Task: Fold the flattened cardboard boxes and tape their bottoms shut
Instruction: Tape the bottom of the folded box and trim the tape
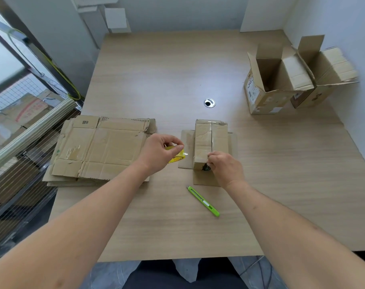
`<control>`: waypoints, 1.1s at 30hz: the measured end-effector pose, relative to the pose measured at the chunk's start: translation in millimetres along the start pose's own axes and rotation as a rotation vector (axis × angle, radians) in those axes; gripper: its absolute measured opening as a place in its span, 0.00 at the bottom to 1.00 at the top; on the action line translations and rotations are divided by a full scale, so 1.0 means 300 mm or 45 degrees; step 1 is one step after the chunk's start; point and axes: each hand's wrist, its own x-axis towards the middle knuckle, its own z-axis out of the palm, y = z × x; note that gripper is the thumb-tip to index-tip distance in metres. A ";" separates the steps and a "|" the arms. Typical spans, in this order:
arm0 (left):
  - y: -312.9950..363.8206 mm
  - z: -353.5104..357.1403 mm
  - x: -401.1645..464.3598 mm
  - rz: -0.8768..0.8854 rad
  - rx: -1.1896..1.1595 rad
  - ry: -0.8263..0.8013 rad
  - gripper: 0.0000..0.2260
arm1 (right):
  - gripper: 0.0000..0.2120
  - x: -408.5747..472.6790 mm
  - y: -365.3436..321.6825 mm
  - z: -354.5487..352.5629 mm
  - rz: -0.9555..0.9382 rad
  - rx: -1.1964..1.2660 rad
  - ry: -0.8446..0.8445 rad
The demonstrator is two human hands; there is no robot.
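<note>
A small folded box (210, 142) was stood bottom-up near the middle of the wooden table (167, 69), its loose flaps splayed flat on the tabletop around it. A strip of clear tape (212, 134) was seen running along the centre seam of the upturned bottom. The right hand (225, 167) was placed at the near end of the box, fingers curled over the edge where the tape came down (whether tape or cardboard was being pinched could not be told). The left hand (160, 151) was held just left of the box, fingers and thumb curled around a yellow tape roll (176, 156), most of which was hidden by the hand. A stack of flattened boxes (102, 147) was laid at the left side of the table, just beside the left hand, with its near edge hanging toward the table's edge. A green utility knife (203, 201) was left lying on the table, near the right wrist and apart from the box. Two assembled boxes (281, 84) were stood upright at the far right, touching each other, top flaps open. A round cable grommet (209, 103) was set in the tabletop beyond the small box.
</note>
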 end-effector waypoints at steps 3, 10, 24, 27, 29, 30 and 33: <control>0.031 0.013 -0.010 0.024 0.046 0.007 0.02 | 0.07 0.000 -0.005 0.002 0.004 -0.030 0.030; 0.046 0.053 -0.038 0.031 0.036 -0.007 0.02 | 0.07 -0.010 0.008 -0.017 -0.017 0.145 -0.033; 0.110 0.118 -0.029 0.083 -0.024 0.001 0.02 | 0.05 -0.065 -0.114 -0.231 0.330 1.494 -0.002; 0.121 0.124 -0.032 0.078 -0.050 -0.018 0.01 | 0.04 -0.064 -0.112 -0.231 0.377 1.561 0.004; 0.126 0.126 -0.036 0.070 -0.089 -0.051 0.02 | 0.03 -0.065 -0.111 -0.232 0.396 1.541 0.008; 0.128 0.127 -0.039 0.066 -0.108 -0.073 0.03 | 0.03 -0.064 -0.112 -0.232 0.409 1.515 0.015; 0.133 0.124 -0.043 0.055 -0.150 -0.166 0.08 | 0.03 -0.056 -0.114 -0.236 0.476 1.466 0.032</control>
